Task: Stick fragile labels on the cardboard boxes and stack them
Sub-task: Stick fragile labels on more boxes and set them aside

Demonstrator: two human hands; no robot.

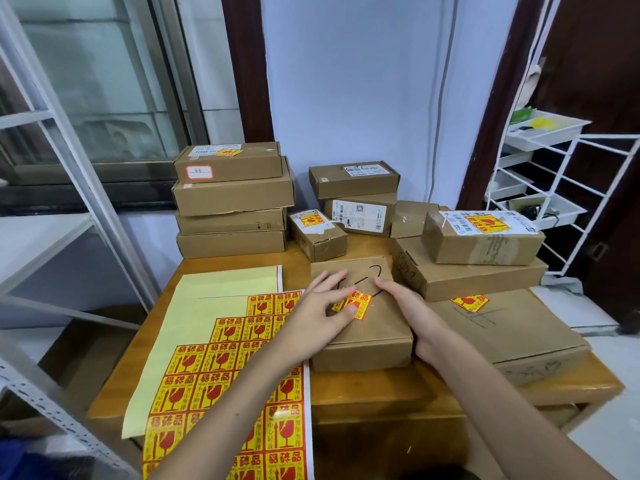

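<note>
Bright even light, soft shadows, glare on sticker sheet, edges bowed by wide-angle lens

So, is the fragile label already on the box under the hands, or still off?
On. The fragile label lies on top of the box; the left hand presses it with straight fingers.

Red-on-yellow label on a plain brown box.
</note>
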